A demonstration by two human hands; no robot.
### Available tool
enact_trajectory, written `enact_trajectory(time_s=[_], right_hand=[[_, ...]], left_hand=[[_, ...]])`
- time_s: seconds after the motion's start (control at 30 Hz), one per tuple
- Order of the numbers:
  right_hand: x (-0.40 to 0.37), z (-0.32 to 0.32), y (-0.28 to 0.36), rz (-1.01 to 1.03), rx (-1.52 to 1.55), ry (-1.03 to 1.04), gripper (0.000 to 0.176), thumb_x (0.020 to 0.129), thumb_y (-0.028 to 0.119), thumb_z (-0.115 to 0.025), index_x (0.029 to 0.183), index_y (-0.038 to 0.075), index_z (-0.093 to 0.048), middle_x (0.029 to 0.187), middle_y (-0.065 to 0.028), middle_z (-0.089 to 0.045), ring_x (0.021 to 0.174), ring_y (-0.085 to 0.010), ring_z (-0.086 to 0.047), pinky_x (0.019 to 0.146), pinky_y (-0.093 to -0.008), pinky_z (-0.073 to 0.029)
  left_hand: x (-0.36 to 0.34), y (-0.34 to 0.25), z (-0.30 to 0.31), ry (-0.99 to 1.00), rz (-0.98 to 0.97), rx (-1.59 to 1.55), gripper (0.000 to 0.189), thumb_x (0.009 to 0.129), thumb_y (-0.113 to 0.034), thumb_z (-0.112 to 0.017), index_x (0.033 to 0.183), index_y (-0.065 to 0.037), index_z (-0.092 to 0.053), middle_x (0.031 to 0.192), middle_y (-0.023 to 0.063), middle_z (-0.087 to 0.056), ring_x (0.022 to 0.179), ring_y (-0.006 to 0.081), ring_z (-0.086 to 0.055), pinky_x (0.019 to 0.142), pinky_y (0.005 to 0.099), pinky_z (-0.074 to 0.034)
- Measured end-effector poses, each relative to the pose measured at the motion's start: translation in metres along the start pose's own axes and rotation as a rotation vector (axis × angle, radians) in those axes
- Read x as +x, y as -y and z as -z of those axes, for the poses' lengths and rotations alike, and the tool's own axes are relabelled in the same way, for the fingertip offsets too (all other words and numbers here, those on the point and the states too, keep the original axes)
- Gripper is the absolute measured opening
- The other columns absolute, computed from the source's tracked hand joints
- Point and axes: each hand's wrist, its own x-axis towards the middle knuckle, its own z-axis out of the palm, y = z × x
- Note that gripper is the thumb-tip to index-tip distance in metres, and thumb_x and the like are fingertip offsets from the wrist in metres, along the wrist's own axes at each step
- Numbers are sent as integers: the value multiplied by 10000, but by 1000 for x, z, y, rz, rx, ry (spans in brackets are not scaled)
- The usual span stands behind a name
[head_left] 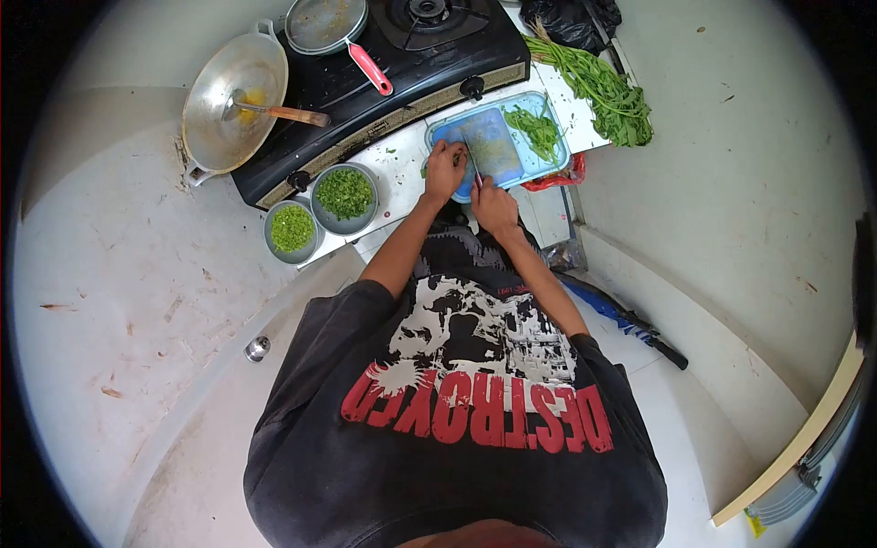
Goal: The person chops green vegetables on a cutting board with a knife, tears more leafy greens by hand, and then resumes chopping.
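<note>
Knife [472, 161]: over the blue board [508, 157] inside the tray [554, 168], blade directed away from the body.
Right grip [494, 206]: closed round the handle at the tray's near edge, presumably for control.
Left grip [445, 172]: bent beside the blade, apparently pinning greens largely hidden beneath.
Loose leaves [539, 133]: tray's right end, likely kept clear of the blade.
Bowls [347, 225]: left of the tray, separating two finely cut portions.
Leafy bundle [610, 94]: right of the tray, on the white surface [398, 173].
Stove [365, 117]: beyond the tray.
</note>
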Motion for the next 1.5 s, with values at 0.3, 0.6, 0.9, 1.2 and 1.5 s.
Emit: enact_trajectory(time_s=[0.3,0.6,0.9,1.2,1.5], right_hand=[[-13,3,-6,-24,-27,50,381,986,352,-508,1031,-23,-560,778,-283,-684,742,-469,-690,713,-558,-558],[-26,8,-17,-55,14,75,406,997,343,-500,1076,-49,-563,764,-310,-670,737,-486,-677,710,-578,-542],[3,7,2,33,20,36,372,993,337,-503,1045,-28,-550,778,-308,-671,741,-488,-676,713,-576,-544],[-21,11,-9,9,-19,71,395,994,342,-503,1046,-44,-568,759,-310,-669,728,-485,-679,695,-576,-546],[-26,17,-16,-49,-20,95,399,992,347,-501,1041,-44,-560,777,-300,-680,749,-472,-689,708,-573,-554]], left_hand=[[2,-5,3,-28,69,-57,98,824,-16,-662,913,-24,-703,873,156,-595,786,322,-646,749,418,-524],[2,-1,2,-29,48,-57,94,815,-39,-670,902,-46,-706,861,130,-615,802,318,-663,746,418,-532],[4,3,1,22,111,41,104,806,-91,-677,901,-92,-718,902,103,-648,823,335,-675,744,427,-542],[3,1,1,-3,101,51,87,809,-104,-679,888,-91,-710,912,98,-654,823,340,-675,732,434,-541],[2,-2,3,-15,103,13,71,835,-103,-674,899,-94,-704,906,95,-651,829,336,-668,749,425,-532]])
